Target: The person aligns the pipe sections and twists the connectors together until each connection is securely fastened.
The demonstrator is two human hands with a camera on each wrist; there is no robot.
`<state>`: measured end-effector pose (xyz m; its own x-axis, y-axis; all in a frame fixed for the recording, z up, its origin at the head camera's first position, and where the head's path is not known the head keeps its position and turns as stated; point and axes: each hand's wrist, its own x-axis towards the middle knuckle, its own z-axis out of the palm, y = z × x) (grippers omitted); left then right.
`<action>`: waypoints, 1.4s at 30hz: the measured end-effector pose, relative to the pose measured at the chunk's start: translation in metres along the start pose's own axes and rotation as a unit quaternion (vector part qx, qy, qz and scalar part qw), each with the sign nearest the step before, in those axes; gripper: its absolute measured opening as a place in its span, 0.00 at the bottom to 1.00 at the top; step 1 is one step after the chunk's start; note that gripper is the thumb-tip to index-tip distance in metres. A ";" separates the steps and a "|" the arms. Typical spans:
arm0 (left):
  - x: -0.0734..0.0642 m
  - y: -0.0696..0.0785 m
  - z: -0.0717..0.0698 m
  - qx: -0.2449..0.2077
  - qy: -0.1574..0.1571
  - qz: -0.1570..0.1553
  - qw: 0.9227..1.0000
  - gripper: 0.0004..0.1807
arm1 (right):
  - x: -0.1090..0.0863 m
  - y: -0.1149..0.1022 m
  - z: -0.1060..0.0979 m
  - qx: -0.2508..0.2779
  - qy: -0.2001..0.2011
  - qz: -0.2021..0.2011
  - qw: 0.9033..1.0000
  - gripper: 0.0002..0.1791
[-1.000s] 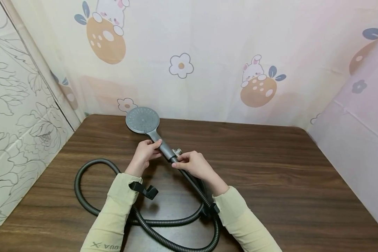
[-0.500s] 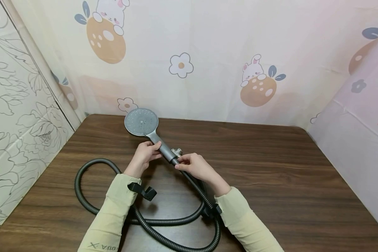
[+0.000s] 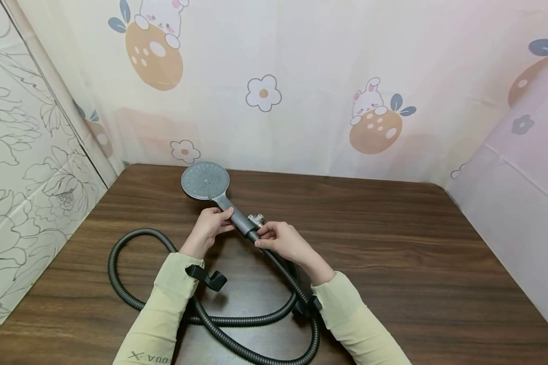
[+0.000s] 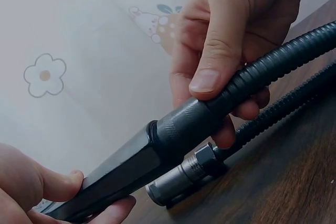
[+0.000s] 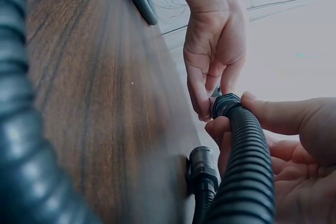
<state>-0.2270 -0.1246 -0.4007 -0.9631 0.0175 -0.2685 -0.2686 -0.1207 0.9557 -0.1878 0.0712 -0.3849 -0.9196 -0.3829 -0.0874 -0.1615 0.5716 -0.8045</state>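
A grey shower head (image 3: pixel 205 181) with a round, dotted spray face lies tilted over the far left part of the table. My left hand (image 3: pixel 207 228) grips its handle (image 3: pixel 238 219) between thumb and fingers. At the handle's lower end, the smooth collar (image 4: pixel 184 121) of a black ribbed shower hose (image 3: pixel 237 322) meets it. Thumb and fingers of my right hand (image 3: pixel 285 242) pinch the hose right at this collar. Beside that joint is the hose's other end, a silver metal fitting (image 4: pixel 176 182). How far the collar is threaded on cannot be seen.
The hose loops over the brown wooden table (image 3: pixel 392 263) and passes under my left forearm. Behind the table's far edge hangs a printed curtain (image 3: pixel 301 126). A black strap camera (image 3: pixel 207 277) sits on my left wrist.
The shower head has dipped slightly toward me, and both hands moved a little with it. My right hand has shifted slightly right and down; its grip on the hose end persists.
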 end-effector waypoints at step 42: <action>0.002 -0.005 0.001 0.079 -0.005 -0.017 0.997 0.15 | 0.001 0.001 0.007 -0.009 -0.007 0.009 1.000 0.12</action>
<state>-0.2274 -0.1234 -0.4055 -0.9534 0.0283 -0.3005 -0.2994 0.0370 0.9534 -0.1863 0.0667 -0.3901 -0.9171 -0.3832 -0.1096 -0.1526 0.5916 -0.7917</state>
